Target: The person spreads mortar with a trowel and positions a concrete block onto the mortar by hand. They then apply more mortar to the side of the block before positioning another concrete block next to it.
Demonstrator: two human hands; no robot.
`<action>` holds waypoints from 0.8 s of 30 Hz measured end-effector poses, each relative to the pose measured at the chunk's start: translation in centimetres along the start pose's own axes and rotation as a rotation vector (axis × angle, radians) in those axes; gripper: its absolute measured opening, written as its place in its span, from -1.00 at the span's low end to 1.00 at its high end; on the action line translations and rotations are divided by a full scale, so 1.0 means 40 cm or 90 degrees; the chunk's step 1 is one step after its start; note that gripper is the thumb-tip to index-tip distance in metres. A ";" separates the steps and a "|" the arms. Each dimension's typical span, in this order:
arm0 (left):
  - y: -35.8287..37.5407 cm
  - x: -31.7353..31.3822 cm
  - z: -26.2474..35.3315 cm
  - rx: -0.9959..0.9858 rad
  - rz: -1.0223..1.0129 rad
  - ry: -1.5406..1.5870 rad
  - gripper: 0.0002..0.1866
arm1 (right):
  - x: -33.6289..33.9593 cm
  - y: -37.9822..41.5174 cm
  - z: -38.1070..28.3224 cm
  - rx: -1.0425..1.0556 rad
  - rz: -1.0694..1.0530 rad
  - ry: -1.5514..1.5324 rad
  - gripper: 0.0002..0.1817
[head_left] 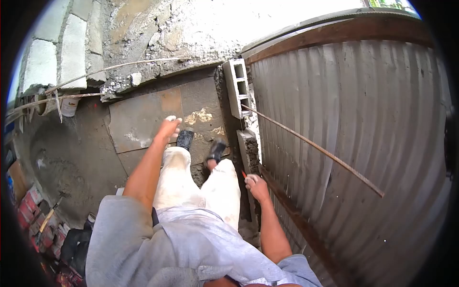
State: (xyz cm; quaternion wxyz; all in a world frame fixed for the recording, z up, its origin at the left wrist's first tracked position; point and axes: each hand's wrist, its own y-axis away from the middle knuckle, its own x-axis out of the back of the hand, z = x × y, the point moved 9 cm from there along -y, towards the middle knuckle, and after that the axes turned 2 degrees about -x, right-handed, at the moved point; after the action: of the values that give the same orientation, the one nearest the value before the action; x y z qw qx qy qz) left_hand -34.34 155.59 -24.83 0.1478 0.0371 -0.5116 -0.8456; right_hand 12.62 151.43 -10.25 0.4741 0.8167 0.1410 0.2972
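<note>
My left hand (170, 127) is held out over the floor boards, its dusty fingers loosely bent and apart, with nothing visible in them. On the other side, my right hand (256, 187) is closed beside the block wall, pinching a thin red-orange piece (244, 174) whose kind I cannot make out. Just ahead of that hand stands a grey concrete block (248, 148). Beyond it, a hollow concrete block (234, 88) shows its open cells. A rusty steel bar (313, 146) slants from that block across the metal sheeting.
Corrugated metal sheeting (363, 115) rises on the right. Flat boards (138, 117) lie on the floor ahead, near my boots (185, 139). Concrete blocks (74, 50) are at upper left, with rods (76, 97) and a white container (70, 107) below. A wooden-handled tool (47, 221) lies lower left.
</note>
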 end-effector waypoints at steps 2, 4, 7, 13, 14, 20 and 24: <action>0.005 -0.064 0.097 -0.025 -0.030 0.010 -0.32 | -0.013 -0.062 -0.127 0.035 -0.017 0.039 -0.68; -0.009 -0.119 0.169 -0.036 -0.041 0.003 -0.33 | -0.035 -0.132 -0.256 0.072 -0.038 0.072 -0.68; -0.010 -0.186 0.248 -0.060 -0.056 0.026 -0.35 | -0.082 -0.316 -0.324 0.165 -0.042 0.150 -0.70; -0.092 -0.302 0.237 -0.012 -0.135 0.244 -0.40 | -0.107 -0.531 -0.574 0.179 -0.019 0.188 -0.65; -0.115 -0.319 0.218 0.007 -0.154 0.267 -0.42 | -0.109 -0.576 -0.602 0.187 -0.015 0.184 -0.64; -0.255 -0.386 0.135 0.126 -0.236 0.272 -0.52 | -0.003 -0.787 -0.695 0.088 0.069 0.229 -0.56; -0.318 -0.407 0.159 0.196 -0.262 0.194 -0.29 | 0.086 -0.903 -0.686 0.029 0.129 0.208 -0.56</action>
State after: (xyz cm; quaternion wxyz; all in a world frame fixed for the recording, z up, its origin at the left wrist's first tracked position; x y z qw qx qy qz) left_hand -22.88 171.23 -34.39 0.0412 0.2880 -0.5874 -0.7552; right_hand 0.19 190.60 -29.80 0.3942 0.7779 0.1399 0.4689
